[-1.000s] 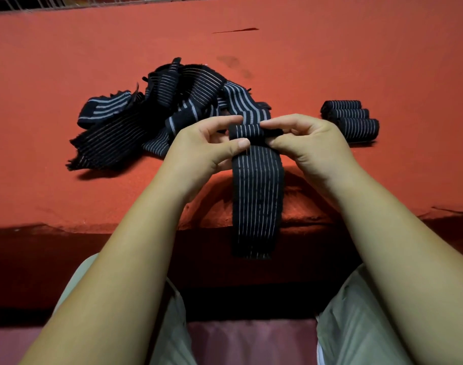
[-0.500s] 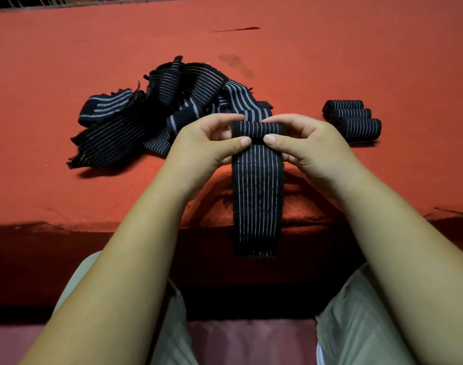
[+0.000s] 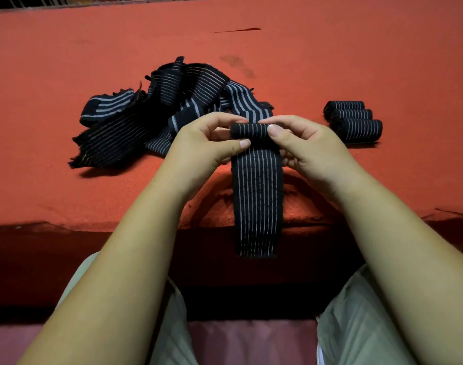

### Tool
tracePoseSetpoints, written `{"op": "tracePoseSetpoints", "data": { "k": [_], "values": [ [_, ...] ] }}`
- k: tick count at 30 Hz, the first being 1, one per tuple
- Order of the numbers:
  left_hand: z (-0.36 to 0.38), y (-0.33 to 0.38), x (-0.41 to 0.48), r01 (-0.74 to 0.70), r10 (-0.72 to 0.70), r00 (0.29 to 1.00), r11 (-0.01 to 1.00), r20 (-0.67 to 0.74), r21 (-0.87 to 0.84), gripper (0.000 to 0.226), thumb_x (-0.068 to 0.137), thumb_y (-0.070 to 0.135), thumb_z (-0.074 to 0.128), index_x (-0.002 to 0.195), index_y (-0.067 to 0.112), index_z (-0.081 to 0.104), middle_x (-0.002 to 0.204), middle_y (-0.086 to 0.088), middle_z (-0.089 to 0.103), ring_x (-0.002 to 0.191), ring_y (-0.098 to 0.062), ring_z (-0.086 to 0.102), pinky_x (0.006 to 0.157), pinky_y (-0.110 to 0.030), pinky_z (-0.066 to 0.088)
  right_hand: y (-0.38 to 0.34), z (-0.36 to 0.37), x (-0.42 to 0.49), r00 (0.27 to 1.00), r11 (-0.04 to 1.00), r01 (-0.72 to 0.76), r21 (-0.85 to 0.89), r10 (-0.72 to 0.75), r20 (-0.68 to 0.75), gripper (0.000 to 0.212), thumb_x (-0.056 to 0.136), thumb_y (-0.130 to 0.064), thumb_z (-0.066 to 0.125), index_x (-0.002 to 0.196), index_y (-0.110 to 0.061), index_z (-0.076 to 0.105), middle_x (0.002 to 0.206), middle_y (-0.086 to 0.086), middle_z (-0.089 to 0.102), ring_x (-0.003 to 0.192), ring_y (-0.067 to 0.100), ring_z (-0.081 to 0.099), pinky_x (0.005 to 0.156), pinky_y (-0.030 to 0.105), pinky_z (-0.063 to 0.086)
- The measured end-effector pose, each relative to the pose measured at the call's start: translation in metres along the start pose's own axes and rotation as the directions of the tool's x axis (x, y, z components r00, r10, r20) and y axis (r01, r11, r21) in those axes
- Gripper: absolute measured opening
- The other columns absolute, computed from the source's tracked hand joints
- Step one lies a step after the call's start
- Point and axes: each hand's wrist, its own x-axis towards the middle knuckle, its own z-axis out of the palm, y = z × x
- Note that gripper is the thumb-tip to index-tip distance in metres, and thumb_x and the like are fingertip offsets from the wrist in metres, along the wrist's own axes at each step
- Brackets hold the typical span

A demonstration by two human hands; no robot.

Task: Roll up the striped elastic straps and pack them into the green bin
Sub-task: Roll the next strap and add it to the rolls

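1. Nearest, the tail of the strap (image 3: 256, 206) hangs off the edge of the table (image 3: 356, 61) above the lap, with nothing under it. That weight drags on the coil; if either pinch slackens, the wound turns could pay out down the drop.
2. Above it, the left hand (image 3: 201, 148) pinches the coil's left end, thumb in front and fingers curled behind. The right hand (image 3: 309, 151) grips the right end the same way. Both are closed on the strap, with the coil held just over the table. Only the ends are gripped, so if one hand turns faster the coil may skew into a cone or telescope sideways.
3. The strap is elastic, so any stretch wound in will want to spring back once it is let go. How tightly it is wound is hard to judge from this angle.
4. Just beyond the hands lies the pile (image 3: 151, 119) of loose straps, and one broad-striped strap runs close behind the coil. A fingertip could snag it and roll it in.
5. To the right, near the right hand, three finished rolls (image 3: 354, 122) lie side by side, touching. A swung wrist could knock them, and being round they may roll off or unwind.
6. The green bin is not in view, so every roll faces a carry during which it may loosen.
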Motion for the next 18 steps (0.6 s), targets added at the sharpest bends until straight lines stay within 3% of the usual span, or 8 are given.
{"op": "tracePoseSetpoints", "data": {
  "k": [3, 6, 8, 12, 15, 18],
  "values": [
    [-0.0008, -0.0007, -0.0002, 0.055, -0.054, 0.999, 0.998, 0.003, -0.035, 0.028, 0.093, 0.015, 0.083, 0.119, 0.007, 0.077, 0.123, -0.021, 0.076, 0.118, -0.031, 0.076, 0.104, -0.048, 0.061, 0.0006, -0.0010, -0.0017, 1.000, 0.999, 0.028, 0.035, -0.028, -0.003, 0.023, 0.102, -0.012, 0.071, 0.123, -0.017, 0.078, 0.104, 0.009, 0.077, 0.102, 0.026, 0.076, 0.099, 0.041, 0.061],
    [0.0004, 0.0002, -0.0012, 0.051, -0.051, 0.999, 0.998, 0.005, -0.036, 0.025, 0.099, 0.012, 0.077, 0.121, 0.001, 0.075, 0.120, -0.016, 0.079, 0.116, -0.027, 0.077, 0.104, -0.045, 0.061, 0.0011, -0.0001, -0.0009, 0.999, 0.997, 0.031, 0.068, -0.032, 0.011, 0.027, 0.100, -0.008, 0.072, 0.126, -0.015, 0.077, 0.112, 0.013, 0.077, 0.112, 0.032, 0.075, 0.108, 0.048, 0.057],
    [-0.0007, -0.0002, -0.0005, 0.045, -0.046, 0.999, 0.998, -0.010, -0.032, 0.025, 0.097, 0.009, 0.079, 0.121, 0.005, 0.077, 0.119, -0.015, 0.080, 0.117, -0.028, 0.076, 0.107, -0.048, 0.059, 0.0012, 0.0013, 0.0008, 1.000, 0.996, 0.020, 0.087, -0.022, 0.019, 0.028, 0.099, -0.013, 0.073, 0.126, -0.019, 0.077, 0.112, 0.011, 0.076, 0.107, 0.030, 0.073, 0.106, 0.048, 0.058],
    [-0.0019, -0.0010, 0.0014, 0.026, -0.027, 0.999, 0.999, -0.044, -0.039, 0.030, 0.087, 0.011, 0.085, 0.116, 0.016, 0.081, 0.117, -0.021, 0.078, 0.113, -0.032, 0.075, 0.110, -0.062, 0.053, 0.0009, 0.0003, 0.0026, 1.000, 0.999, -0.006, 0.034, 0.006, 0.007, 0.019, 0.105, -0.023, 0.069, 0.120, -0.017, 0.079, 0.101, 0.004, 0.075, 0.083, 0.015, 0.064, 0.080, 0.033, 0.057],
    [0.0001, -0.0007, 0.0001, 0.047, -0.050, 0.998, 0.995, -0.037, -0.087, 0.031, 0.091, 0.004, 0.083, 0.121, 0.003, 0.077, 0.113, -0.018, 0.080, 0.114, -0.031, 0.077, 0.109, -0.056, 0.057, 0.0018, -0.0012, 0.0019, 1.000, 1.000, 0.024, -0.019, -0.024, 0.014, 0.020, 0.107, -0.015, 0.065, 0.123, -0.014, 0.077, 0.107, 0.008, 0.079, 0.088, 0.014, 0.070, 0.083, 0.037, 0.059],
    [0.0017, 0.0000, -0.0014, 0.076, -0.076, 0.997, 0.993, -0.005, -0.091, 0.028, 0.095, 0.004, 0.078, 0.122, -0.001, 0.075, 0.115, -0.018, 0.080, 0.113, -0.031, 0.078, 0.106, -0.047, 0.060, 0.0033, -0.0024, 0.0024, 0.999, 0.998, 0.049, -0.029, -0.050, -0.006, 0.027, 0.104, -0.010, 0.067, 0.130, -0.009, 0.073, 0.124, 0.014, 0.077, 0.105, 0.023, 0.073, 0.096, 0.052, 0.059]
  ]
}}
